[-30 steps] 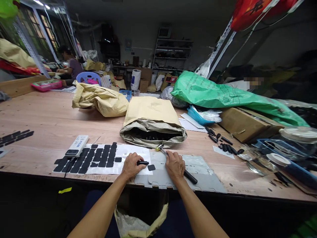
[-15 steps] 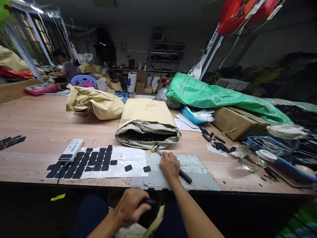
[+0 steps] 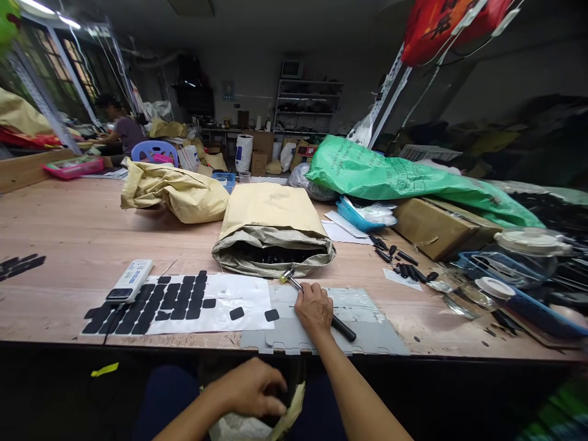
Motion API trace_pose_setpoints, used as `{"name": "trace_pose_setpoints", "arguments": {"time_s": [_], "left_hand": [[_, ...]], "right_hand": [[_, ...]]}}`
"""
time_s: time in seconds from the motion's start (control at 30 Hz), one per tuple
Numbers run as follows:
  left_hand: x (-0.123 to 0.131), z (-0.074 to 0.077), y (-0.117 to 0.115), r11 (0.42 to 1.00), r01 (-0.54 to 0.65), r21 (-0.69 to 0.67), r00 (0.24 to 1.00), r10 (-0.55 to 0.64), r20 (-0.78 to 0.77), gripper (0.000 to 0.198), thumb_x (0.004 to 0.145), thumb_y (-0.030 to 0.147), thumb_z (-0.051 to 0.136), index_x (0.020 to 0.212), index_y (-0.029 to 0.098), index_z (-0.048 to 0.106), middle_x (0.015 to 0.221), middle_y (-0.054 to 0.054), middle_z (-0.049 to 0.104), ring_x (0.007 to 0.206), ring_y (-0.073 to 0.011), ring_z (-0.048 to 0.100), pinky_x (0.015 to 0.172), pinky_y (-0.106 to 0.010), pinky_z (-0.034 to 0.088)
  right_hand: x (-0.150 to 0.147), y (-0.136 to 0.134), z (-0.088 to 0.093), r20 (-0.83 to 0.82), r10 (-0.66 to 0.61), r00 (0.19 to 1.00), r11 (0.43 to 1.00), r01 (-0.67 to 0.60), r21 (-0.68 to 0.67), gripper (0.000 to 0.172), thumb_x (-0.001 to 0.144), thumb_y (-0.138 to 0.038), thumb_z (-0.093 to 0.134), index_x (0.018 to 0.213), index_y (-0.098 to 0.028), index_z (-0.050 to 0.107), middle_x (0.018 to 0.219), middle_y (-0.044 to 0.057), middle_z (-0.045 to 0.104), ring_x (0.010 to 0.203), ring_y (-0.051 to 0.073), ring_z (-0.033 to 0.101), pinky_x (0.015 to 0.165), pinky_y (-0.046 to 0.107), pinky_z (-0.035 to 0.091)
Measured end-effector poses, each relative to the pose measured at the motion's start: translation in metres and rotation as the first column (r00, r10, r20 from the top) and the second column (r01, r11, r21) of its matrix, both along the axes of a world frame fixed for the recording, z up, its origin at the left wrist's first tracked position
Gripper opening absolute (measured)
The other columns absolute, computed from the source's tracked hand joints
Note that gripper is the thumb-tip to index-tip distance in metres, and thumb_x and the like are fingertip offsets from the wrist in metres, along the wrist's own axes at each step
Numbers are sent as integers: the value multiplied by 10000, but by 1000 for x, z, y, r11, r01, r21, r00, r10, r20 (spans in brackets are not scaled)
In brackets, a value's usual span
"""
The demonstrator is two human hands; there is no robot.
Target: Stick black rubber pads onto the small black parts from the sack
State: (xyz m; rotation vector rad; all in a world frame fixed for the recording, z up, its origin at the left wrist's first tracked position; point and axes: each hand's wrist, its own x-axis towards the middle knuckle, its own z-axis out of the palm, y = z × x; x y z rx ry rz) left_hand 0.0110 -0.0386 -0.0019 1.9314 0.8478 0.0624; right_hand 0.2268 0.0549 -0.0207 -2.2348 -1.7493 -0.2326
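My right hand (image 3: 315,309) is closed round the handle of a small hammer (image 3: 340,328), which lies across the grey board (image 3: 381,334). The hammer's yellowish head points to the far left, near the mouth of a paper sack (image 3: 273,205) with dark pieces inside. Below the table edge, my left hand (image 3: 252,389) hovers with fingers curved and apart, nothing visible in it. It is over the mouth of another open sack (image 3: 294,410) at my lap, whose inside is dark. Left of the board, a white sheet (image 3: 248,288) carries rows of black rounded-square pads (image 3: 177,300).
A white device (image 3: 133,278) with a cable sits on the pads' sheet. Another folded paper sack (image 3: 179,193) lies behind. To the right are black handle-like pieces (image 3: 407,269), a cardboard box (image 3: 445,229), a green sack (image 3: 404,174) and a glass jar (image 3: 523,257). A person (image 3: 122,131) sits far left.
The black piece in my left hand is gone from it, and its fingers have opened above the lap sack. My right hand stays on the hammer.
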Motion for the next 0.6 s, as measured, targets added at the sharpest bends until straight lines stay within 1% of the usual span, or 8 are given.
{"name": "trace_pose_setpoints", "arguments": {"time_s": [0.07, 0.13, 0.23, 0.3, 0.33, 0.4, 0.5, 0.6], "left_hand": [[12, 33, 34, 996, -87, 31, 979, 80, 186, 317, 804, 424, 674, 1058, 243, 730, 849, -9, 713, 764, -183, 647, 684, -263, 484], [23, 50, 78, 936, -333, 119, 918, 292, 270, 278, 846, 377, 622, 1045, 210, 721, 840, -18, 712, 752, -172, 638, 699, -269, 487], [34, 53, 147, 675, -667, 317, 745, 605, 281, 270, 865, 308, 592, 1073, 172, 697, 982, -79, 709, 886, -202, 646, 802, -309, 494], [38, 46, 182, 539, -734, 412, 652, 730, 205, 291, 857, 285, 603, 1096, 139, 680, 1052, -127, 694, 965, -222, 647, 863, -324, 482], [40, 42, 195, 506, -741, 442, 618, 770, 155, 308, 857, 295, 607, 1110, 132, 670, 1077, -143, 688, 997, -234, 646, 875, -329, 478], [43, 35, 212, 496, -733, 466, 579, 814, 44, 345, 860, 356, 609, 1135, 151, 655, 1121, -153, 683, 1053, -263, 641, 867, -343, 478], [47, 30, 221, 520, -719, 461, 543, 834, -94, 349, 841, 422, 626, 1106, 198, 657, 1131, -142, 692, 1075, -300, 641, 832, -366, 479], [50, 29, 223, 531, -711, 461, 545, 830, -117, 285, 848, 391, 616, 1064, 211, 664, 1110, -130, 697, 1057, -295, 645, 826, -364, 472]], "right_hand": [[0, 0, 0, 0, 0, 1000, 1000, 0, 0, 230, 921, -250, 491, 1091, -201, 637, 999, 83, 592, 929, 214, 503, 729, 311, 289], [0, 0, 1, -1, 0, 1000, 1000, 0, -1, 223, 921, -249, 488, 1080, -198, 637, 998, 86, 591, 929, 215, 503, 727, 313, 290], [0, 0, 2, -5, -1, 1000, 1000, 1, -5, 214, 919, -250, 489, 1068, -202, 636, 1004, 83, 591, 932, 218, 505, 728, 321, 294], [0, 0, 2, -8, -1, 1000, 1000, 1, -7, 213, 919, -252, 489, 1070, -211, 634, 1000, 77, 590, 933, 219, 507, 729, 324, 297], [0, 0, 2, -7, 0, 1000, 1000, 0, -6, 213, 920, -252, 488, 1071, -213, 633, 998, 74, 590, 932, 219, 507, 731, 325, 299], [1, 0, 1, -3, -1, 1000, 1000, 1, -3, 209, 921, -252, 487, 1065, -212, 633, 997, 73, 589, 929, 218, 507, 736, 326, 302], [1, 0, 1, 1, -2, 1000, 1000, 2, -2, 202, 920, -251, 491, 1060, -206, 630, 1001, 78, 587, 930, 217, 507, 742, 325, 307], [1, 0, 2, -5, 0, 1000, 1000, 0, -10, 203, 921, -248, 487, 1062, -206, 627, 1002, 77, 585, 931, 216, 507, 743, 324, 309]]}}
